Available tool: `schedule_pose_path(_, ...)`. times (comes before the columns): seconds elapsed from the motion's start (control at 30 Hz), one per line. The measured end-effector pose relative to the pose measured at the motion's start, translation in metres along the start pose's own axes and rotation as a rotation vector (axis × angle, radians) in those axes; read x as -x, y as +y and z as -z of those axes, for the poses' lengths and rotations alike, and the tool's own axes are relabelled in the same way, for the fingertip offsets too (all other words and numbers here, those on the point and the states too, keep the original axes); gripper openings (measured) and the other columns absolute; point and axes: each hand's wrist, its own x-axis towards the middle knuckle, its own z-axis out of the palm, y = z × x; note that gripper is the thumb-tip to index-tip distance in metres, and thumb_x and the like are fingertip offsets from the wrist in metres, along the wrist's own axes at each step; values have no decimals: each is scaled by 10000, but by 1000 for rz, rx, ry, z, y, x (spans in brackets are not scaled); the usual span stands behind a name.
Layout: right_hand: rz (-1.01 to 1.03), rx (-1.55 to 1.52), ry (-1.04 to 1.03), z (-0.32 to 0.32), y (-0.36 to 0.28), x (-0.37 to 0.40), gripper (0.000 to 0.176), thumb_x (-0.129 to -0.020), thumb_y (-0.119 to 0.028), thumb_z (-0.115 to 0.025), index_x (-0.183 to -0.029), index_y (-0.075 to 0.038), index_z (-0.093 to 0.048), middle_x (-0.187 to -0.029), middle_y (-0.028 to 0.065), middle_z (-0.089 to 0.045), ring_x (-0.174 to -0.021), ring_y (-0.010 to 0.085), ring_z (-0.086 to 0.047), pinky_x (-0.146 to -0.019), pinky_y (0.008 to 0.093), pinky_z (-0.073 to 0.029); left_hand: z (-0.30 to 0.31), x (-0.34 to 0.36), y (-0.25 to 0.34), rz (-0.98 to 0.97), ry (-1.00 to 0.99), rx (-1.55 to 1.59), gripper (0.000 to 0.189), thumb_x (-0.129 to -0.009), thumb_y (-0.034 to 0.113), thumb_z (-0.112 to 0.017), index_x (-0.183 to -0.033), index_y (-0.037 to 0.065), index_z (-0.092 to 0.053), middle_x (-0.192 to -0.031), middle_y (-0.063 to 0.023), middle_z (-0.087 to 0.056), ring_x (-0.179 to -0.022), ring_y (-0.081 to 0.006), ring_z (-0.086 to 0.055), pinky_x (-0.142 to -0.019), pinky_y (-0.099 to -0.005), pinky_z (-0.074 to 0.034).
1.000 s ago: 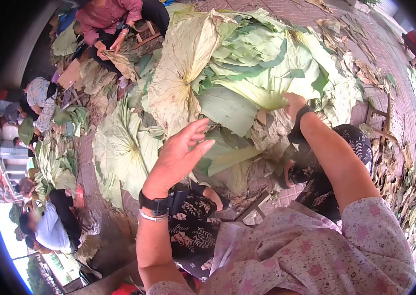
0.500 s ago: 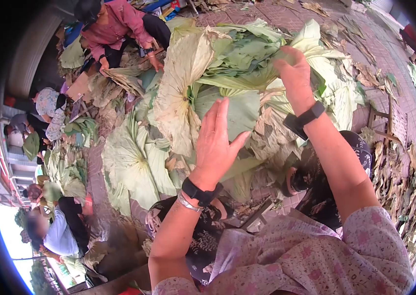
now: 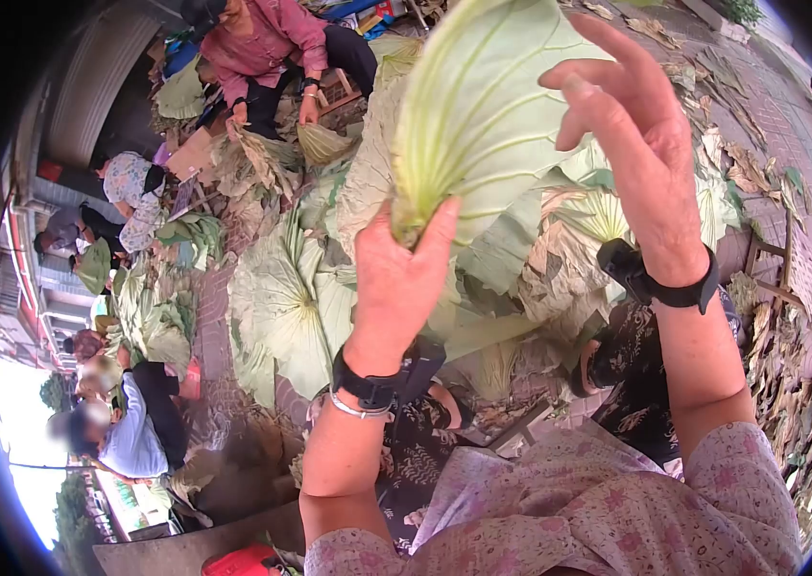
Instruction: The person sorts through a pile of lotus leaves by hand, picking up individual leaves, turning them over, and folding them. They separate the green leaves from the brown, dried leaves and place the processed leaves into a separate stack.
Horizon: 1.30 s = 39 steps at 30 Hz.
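My left hand (image 3: 400, 284) grips the centre of a large pale green lotus leaf (image 3: 483, 115) and holds it up in front of me, underside and ribs facing me. My right hand (image 3: 638, 144) is raised beside the leaf's right edge with fingers spread, touching or just off the leaf. Both wrists wear black bands. Below lies a big pile of lotus leaves (image 3: 291, 298), some green, some dried and brown.
A person in a pink top (image 3: 262, 48) sits at the back handling leaves. Other people (image 3: 128, 422) sit along the left among more leaves. Dried leaf scraps (image 3: 800, 384) cover the brick paving at right, near a wooden stool (image 3: 771, 259).
My left hand has closed on the leaf's centre and lifted the leaf up toward me. My right hand rose from the pile and opened beside the leaf.
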Motion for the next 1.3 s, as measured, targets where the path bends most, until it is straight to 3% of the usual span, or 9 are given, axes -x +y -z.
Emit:
schedule_pose_path(0.23, -92, 99, 121, 13, 30, -4, 330, -958, -119, -561, -1271, -22, -608, -1012, 55, -699, -701, 50, -550, -706, 200, -447, 117, 17, -22, 190, 376, 600, 307, -956, 146, -653, -1215, -16, -622, -1108, -56, -692, -966, -155, -657, -875, -288, -512)
schedule_pose_path(0.4, -21, 316, -45, 6, 52, 1, 351, -980, -115, -538, -1310, -2, -577, -1014, 41, -678, -673, 49, -502, -709, 203, -440, 221, 29, -82, 135, 711, 631, 359, -996, 168, -575, -1302, -16, -543, -1303, -128, -577, -1141, -244, -586, -990, -370, -474)
schedule_pose_path(0.57, -109, 327, -192, -15, 58, 10, 375, -991, -86, -510, -1356, -3, -531, -942, 12, -624, -675, 47, -486, -677, 200, -430, 314, 6, -213, 134, 765, 882, 618, -998, 307, -572, -1424, -80, -349, -1413, -254, -465, -1289, -350, -496, -1093, -433, -416)
schedule_pose_path(0.67, -134, 325, -269, -26, 65, 13, 378, -992, -78, -502, -1361, 1, -522, -923, 8, -615, -674, 51, -484, -659, 195, -427, 334, 8, -259, 1015, 797, 977, 810, -958, 403, -613, -1455, -110, -230, -1396, -344, -431, -1316, -421, -460, -1089, -462, -424)
schedule_pose_path(0.7, -135, 321, -278, -29, 66, 15, 378, -992, -75, -499, -1362, -1, -520, -919, 7, -613, -673, 52, -483, -653, 194, -426, 325, 8, -284, 1074, 719, 736, 891, -915, 456, -657, -1450, -107, -220, -1381, -387, -414, -1313, -463, -449, -1075, -488, -433)
schedule_pose_path(1.0, -142, 495, -402, -49, 82, 33, 361, -959, -35, -537, -1320, -50, -558, -858, 29, -612, -634, 77, -504, -603, 234, -440, 191, 35, -199, 796, -321, 38, 621, -910, 416, -677, -1316, -30, -526, -1230, -205, -618, -1113, -282, -611, -926, -389, -499)
schedule_pose_path(1.13, -40, 611, -540, -46, 91, 37, 324, -917, -33, -580, -1241, -44, -594, -866, 145, -655, -651, 214, -616, -620, 319, -494, 157, 21, -157, 352, -307, -448, 541, -931, 401, -649, -1248, -32, -588, -1100, -146, -673, -995, -197, -635, -847, -318, -501)
schedule_pose_path(1.23, 202, 687, -569, -43, 115, 47, 256, -882, -85, -616, -1134, -43, -633, -932, 209, -678, -738, 368, -654, -650, 424, -525, 110, 14, -121, 311, -314, -305, 485, -945, 352, -644, -1251, -21, -591, -1057, -104, -683, -982, -173, -634, -814, -297, -504)
schedule_pose_path(1.3, 104, 786, -647, -39, 127, 58, 177, -861, -151, -618, -1016, -68, -640, -825, 178, -674, -764, 384, -652, -667, 468, -529, 71, 12, -112, 223, -340, -156, 427, -954, 301, -641, -1244, -10, -599, -1011, -70, -692, -942, -149, -643, -797, -286, -508)
